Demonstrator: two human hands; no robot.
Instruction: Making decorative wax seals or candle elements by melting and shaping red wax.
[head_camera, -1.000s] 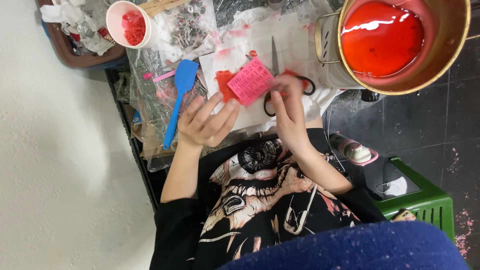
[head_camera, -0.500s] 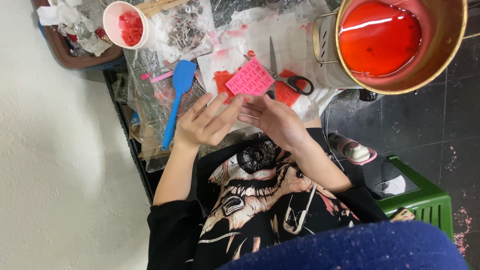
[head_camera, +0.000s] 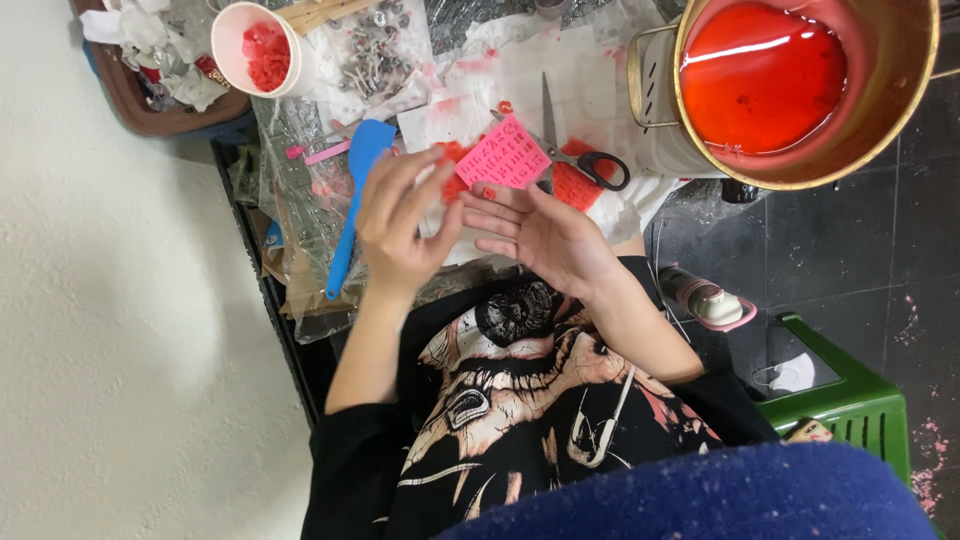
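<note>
Dark floor tiles are showing beside my cluttered bench (head_camera: 520, 70), papered against red stains. My left hand (head_camera: 400, 225) and right hand (head_camera: 545, 235) are hovering released, grasping nothing, palms facing. At twelve o'clock from them, the pink letter mould (head_camera: 503, 155) is lying flat beside scissors (head_camera: 570, 150); the red-filled pot (head_camera: 800, 80) is sitting at two.

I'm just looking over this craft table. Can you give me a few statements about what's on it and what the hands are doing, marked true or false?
1. The metal pot holds red liquid. True.
2. The right hand grips the scissors. False: its palm is open and empty, and the scissors lie on the paper.
3. The blue spatula lies on the table, partly behind the left hand. True.
4. The white cup is empty. False: it holds small red pieces.
5. The pink mould lies on the floor. False: it is on the table, just beyond the fingertips.
</note>
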